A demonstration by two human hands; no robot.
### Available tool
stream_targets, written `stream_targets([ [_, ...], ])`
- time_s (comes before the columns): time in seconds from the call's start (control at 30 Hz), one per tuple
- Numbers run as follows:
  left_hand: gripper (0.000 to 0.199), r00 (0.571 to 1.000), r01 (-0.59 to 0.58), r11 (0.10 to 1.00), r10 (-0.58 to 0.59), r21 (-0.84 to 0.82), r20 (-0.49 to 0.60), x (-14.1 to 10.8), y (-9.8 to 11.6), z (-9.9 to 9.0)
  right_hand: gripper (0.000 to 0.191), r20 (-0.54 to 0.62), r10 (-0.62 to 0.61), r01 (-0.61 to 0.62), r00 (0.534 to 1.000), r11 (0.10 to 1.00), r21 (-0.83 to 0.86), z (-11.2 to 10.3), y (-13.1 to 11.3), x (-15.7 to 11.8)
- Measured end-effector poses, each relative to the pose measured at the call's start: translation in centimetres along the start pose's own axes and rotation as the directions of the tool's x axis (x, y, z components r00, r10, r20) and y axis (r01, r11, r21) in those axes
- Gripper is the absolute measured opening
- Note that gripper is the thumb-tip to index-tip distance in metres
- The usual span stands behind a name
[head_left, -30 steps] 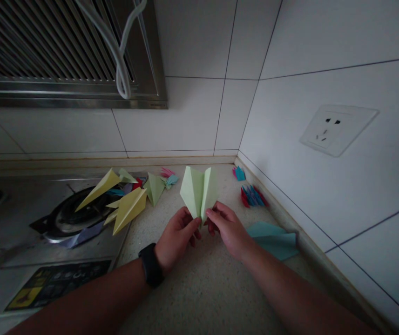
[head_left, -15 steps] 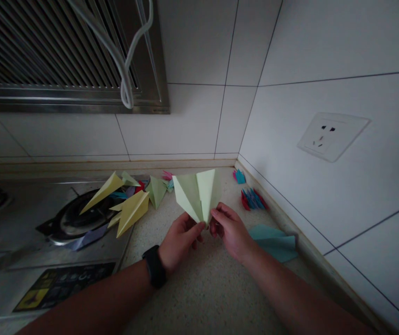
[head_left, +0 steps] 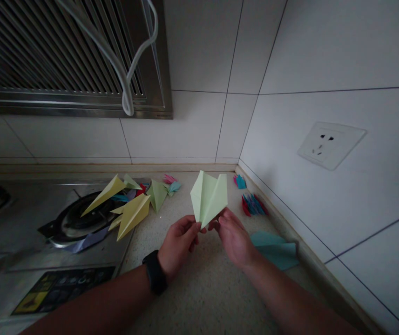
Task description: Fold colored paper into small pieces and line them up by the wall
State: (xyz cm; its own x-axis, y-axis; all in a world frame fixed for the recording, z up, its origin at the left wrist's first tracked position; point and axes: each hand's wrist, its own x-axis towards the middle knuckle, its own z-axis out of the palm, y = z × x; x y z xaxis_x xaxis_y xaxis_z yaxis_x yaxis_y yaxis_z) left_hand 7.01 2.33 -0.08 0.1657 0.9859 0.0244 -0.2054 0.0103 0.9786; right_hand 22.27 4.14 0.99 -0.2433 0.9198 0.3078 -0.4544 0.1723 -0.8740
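Head view: left hand (head_left: 179, 243) pinches green plane (head_left: 214, 197) by its near tip above desk (head_left: 199, 298), probably leaving the wings free to spread. Right hand (head_left: 237, 243) curls by the right wing, perhaps steadying; grip cannot be told.

A dark watch (head_left: 155, 272) circles the left wrist, its wide band plain black and dull in finish, with a squarish, soft-cornered outline. Any face or marking on it is too dark to make out. The left hand (head_left: 180, 239) is ungloved, as is the right hand (head_left: 234, 237). Both forearms are bare along the whole length in view, the right wrist bare too.
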Motion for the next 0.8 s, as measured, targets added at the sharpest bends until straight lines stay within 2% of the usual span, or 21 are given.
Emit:
stream_targets([
  [0.1,0.066,0.999,0.025,1.0,-0.026,-0.013,-0.039,-0.1,0.3,0.1,0.014,-0.053,-0.047,0.045,0.998,0.998,-0.033,-0.3,0.2,0.0],
  [0.17,0.074,0.997,0.028,0.999,-0.031,-0.039,-0.067,-0.2,0.6,0.2,0.016,-0.105,-0.062,0.055,0.993,0.996,-0.064,-0.5,0.2,0.1],
  [0.37,0.042,0.998,0.06,0.988,-0.063,-0.144,-0.016,-0.5,1.0,0.2,0.033,-0.264,-0.098,0.053,0.959,0.983,-0.175,-1.1,-0.3,0.4],
  [0.5,0.037,0.995,0.094,0.965,-0.102,-0.245,-0.018,-0.6,1.0,0.2,0.047,-0.331,-0.185,0.086,0.925,0.953,-0.29,-2.0,-1.4,0.8],
  [0.63,0.028,0.988,0.144,0.937,-0.157,-0.319,-0.015,-0.6,1.1,0.1,0.046,-0.286,-0.288,0.131,0.914,0.876,-0.464,-3.1,-2.2,1.0],
  [0.8,0.024,0.99,0.132,0.915,-0.143,-0.382,-0.001,-0.3,0.8,0.0,0.04,-0.216,-0.324,0.116,0.921,0.757,-0.643,-3.8,-2.2,1.0],
])
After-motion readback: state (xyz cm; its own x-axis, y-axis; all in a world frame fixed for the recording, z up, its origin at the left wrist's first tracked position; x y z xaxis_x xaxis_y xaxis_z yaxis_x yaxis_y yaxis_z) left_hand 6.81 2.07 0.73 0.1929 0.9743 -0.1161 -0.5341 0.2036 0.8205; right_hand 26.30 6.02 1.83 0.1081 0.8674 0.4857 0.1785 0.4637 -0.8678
